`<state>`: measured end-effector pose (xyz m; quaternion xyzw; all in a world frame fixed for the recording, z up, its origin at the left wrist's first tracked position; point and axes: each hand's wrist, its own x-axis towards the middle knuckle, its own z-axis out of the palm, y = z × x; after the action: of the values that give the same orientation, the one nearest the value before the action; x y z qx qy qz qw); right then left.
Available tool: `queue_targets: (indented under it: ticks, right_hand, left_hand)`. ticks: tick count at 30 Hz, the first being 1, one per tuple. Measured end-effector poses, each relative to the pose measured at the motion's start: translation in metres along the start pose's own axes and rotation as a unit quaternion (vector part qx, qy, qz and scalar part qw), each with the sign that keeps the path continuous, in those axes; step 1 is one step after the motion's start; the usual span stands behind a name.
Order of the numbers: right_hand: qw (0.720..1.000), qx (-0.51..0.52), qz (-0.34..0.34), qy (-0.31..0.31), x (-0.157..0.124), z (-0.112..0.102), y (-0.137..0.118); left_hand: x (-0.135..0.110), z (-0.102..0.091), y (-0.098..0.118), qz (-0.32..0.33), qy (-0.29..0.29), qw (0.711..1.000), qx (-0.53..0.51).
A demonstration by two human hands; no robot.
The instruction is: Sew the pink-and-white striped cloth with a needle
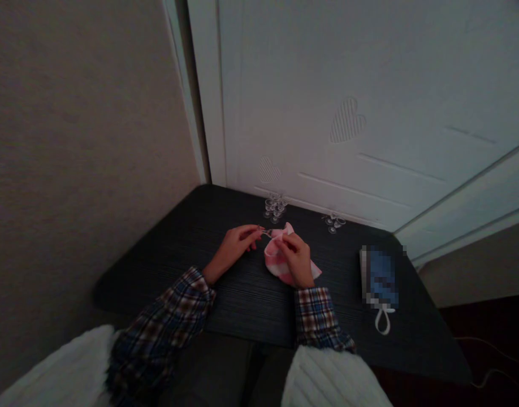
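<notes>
At the middle of the dark table [158, 265], your two hands meet over a pink cloth [276, 264]. Your left hand [236, 242] has thumb and fingers pinched together on a small clear clip [267, 232], whose far end reaches the cloth's raised corner. Your right hand [297, 259] is closed as well, its fingertips nipping the cloth's upper edge while its heel covers the part of the fabric that lies on the table.

Watch three things. You hold the clip only at your fingertips, and it looks smooth. If it slips, it would likely be hard to find on so dark a surface in this dim light. Your right fingertips sit just beside the clip's end, so you could nip one. The clip might also catch only a thin edge of fabric and slide off. Whether its mouth is open is too small to tell.

The clip's long axis runs roughly left to right, with its working end pointing right, toward the cloth. The cloth runs diagonally from the raised corner, which points up and away from you toward the white door [370, 85], down to its end beside your right wrist.
</notes>
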<state>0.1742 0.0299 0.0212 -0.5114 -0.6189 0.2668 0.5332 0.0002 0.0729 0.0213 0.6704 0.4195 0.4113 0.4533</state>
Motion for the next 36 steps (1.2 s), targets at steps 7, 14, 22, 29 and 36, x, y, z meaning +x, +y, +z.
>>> queue_targets:
  ticks: [7, 14, 22, 29, 36]
  right_hand:
    - [1.0, -0.014, 0.0, 0.018, 0.0013, 0.0007, -0.0004]
    - [1.0, -0.003, 0.018, 0.018, 0.0009, 0.0012, -0.0004]
    - [1.0, 0.022, -0.002, -0.017, -0.0001, 0.0011, 0.0001]
    - [0.999, 0.021, -0.02, -0.046, 0.0001, 0.0006, -0.0032]
    - [0.998, 0.012, -0.054, -0.037, -0.0016, 0.001, -0.0063]
  left_hand:
    - [-0.0032, 0.0021, 0.0042, 0.005, -0.009, 1.0, 0.016]
    - [-0.0041, 0.0042, 0.0064, 0.032, 0.003, 0.999, 0.038]
    - [-0.0023, 0.0025, 0.0001, 0.033, -0.03, 0.998, 0.044]
    - [-0.0019, 0.0005, 0.0004, 0.03, -0.013, 0.999, 0.04]
    - [-0.0031, 0.0007, 0.0022, 0.029, -0.004, 0.999, 0.039]
